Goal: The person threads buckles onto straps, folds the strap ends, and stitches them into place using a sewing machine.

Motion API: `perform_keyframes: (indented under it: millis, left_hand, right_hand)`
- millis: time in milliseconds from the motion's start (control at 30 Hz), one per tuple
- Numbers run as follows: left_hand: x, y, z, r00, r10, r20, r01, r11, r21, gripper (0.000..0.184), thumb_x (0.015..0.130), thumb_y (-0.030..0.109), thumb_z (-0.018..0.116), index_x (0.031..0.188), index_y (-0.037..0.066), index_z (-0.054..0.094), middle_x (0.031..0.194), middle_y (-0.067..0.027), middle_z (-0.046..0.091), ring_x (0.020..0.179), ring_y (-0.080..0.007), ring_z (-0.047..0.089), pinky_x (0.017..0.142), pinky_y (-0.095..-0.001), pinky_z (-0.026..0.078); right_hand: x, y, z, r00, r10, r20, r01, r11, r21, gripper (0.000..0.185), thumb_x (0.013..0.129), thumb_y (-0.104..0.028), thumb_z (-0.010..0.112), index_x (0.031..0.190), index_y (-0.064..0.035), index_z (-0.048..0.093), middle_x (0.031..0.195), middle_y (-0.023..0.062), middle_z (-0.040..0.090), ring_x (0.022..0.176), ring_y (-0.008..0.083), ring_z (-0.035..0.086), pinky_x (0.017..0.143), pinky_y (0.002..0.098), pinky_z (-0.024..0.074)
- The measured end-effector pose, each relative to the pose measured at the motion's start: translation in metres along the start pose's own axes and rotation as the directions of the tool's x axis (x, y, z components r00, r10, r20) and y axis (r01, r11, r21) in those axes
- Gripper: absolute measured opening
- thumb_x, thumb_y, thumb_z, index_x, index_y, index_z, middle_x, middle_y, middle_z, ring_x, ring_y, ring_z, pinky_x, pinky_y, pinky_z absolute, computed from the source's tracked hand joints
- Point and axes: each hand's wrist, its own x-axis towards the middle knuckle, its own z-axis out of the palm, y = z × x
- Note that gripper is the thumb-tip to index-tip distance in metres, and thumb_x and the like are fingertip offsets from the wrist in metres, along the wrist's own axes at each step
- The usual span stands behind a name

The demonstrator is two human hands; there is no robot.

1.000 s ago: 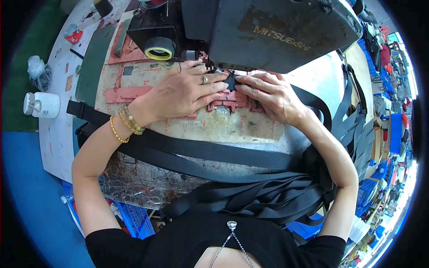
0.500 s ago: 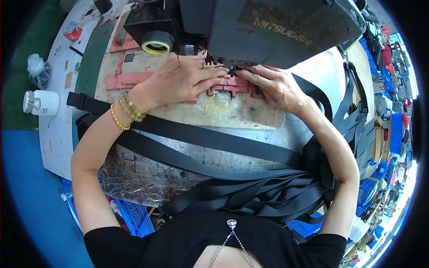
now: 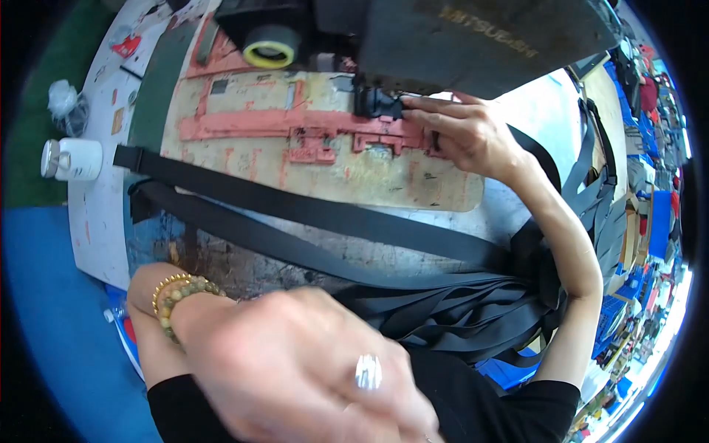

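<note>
At the sewing machine [image 3: 480, 44], my right hand [image 3: 473, 136] has its fingertips closed on a piece of black webbing [image 3: 380, 102] under the machine head. The thumb is mostly hidden. Beneath lies a pale template board [image 3: 258, 166] with pink raised strips [image 3: 251, 124]. My left hand [image 3: 295, 362] is raised close to the camera, away from the board. It is blurred, with a ring and bead bracelets, and its fingers are mostly hidden. Long black straps [image 3: 325, 210] cross the table in front of the board, one ending in a buckle [image 3: 136, 159].
A heap of black webbing [image 3: 458, 303] lies at the table's near right edge. More straps [image 3: 591, 148] hang on the right. At the left stand a white bottle [image 3: 77, 159] and a clear plastic bag [image 3: 66, 103]. Blue crates [image 3: 613, 310] line the right side.
My left hand has left the template and come back toward my chest and the camera. The right hand stays at the machine head. More of the pink strips and black piece now show.
</note>
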Motion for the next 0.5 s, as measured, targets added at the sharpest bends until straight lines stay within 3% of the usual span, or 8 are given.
perform_keyframes:
  millis: [167, 333, 500]
  left_hand:
    - [-0.009, 0.008, 0.003, 0.999, 0.014, -0.029, -0.011, 0.995, 0.101, 0.011, 0.078, -0.005, 0.056, 0.076, 0.000, 0.066, 0.065, -0.0078, 0.063, 0.054, -0.0200, 0.057, 0.054, -0.0267, 0.050]
    - [-0.001, 0.004, 0.006, 1.000, 0.023, -0.006, -0.021, 0.985, 0.173, 0.011, 0.078, -0.005, 0.058, 0.077, 0.000, 0.067, 0.065, -0.0075, 0.063, 0.053, -0.0200, 0.056, 0.053, -0.0266, 0.050]
    - [-0.005, 0.011, 0.004, 0.999, 0.036, 0.018, -0.040, 0.967, 0.253, 0.010, 0.078, -0.004, 0.059, 0.078, 0.000, 0.067, 0.064, -0.0072, 0.062, 0.053, -0.0201, 0.056, 0.053, -0.0265, 0.049]
  right_hand:
    - [0.002, -0.013, -0.018, 0.995, -0.050, 0.089, 0.060, 0.991, -0.116, 0.060, 0.063, 0.009, 0.055, 0.120, -0.0099, 0.064, 0.131, 0.0012, 0.059, 0.116, 0.0271, 0.053, 0.091, 0.0456, 0.0476]
    - [-0.004, -0.014, -0.015, 0.997, -0.065, 0.034, 0.070, 0.983, -0.168, 0.052, 0.067, 0.007, 0.061, 0.115, -0.0108, 0.067, 0.125, -0.0013, 0.063, 0.117, 0.0267, 0.052, 0.090, 0.0508, 0.0453]
    - [-0.002, -0.017, -0.008, 0.992, -0.108, -0.072, 0.089, 0.970, -0.227, 0.038, 0.073, 0.003, 0.066, 0.109, -0.0098, 0.070, 0.111, 0.0019, 0.069, 0.103, 0.0242, 0.058, 0.089, 0.0456, 0.0446]
